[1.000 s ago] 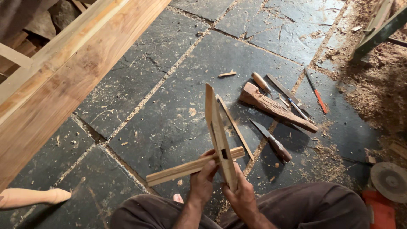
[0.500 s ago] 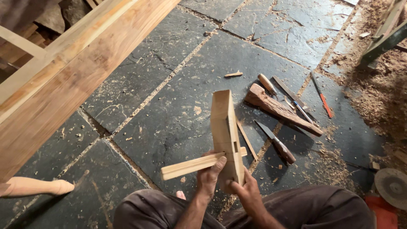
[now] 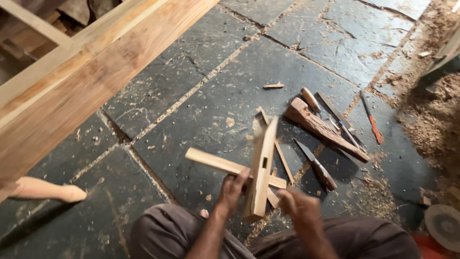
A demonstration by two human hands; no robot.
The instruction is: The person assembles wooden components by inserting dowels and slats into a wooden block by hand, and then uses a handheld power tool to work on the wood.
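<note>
Dark slate floor (image 3: 201,91) strewn with chisels and shavings lies under a mortised wooden rail (image 3: 261,168) crossed by a slat (image 3: 215,163) — light, stiff, likely splintery — left hand (image 3: 232,189) gripping the joint, right hand (image 3: 299,208) blurred, grip unclear.

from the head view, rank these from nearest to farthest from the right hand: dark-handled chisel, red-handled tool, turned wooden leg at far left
From the right hand:
1. dark-handled chisel, just above it on the floor
2. red-handled tool, farther up to the right
3. turned wooden leg, far left

pale wood slat (image 3: 261,168) (smooth), matt slate floor (image 3: 201,96)
</note>
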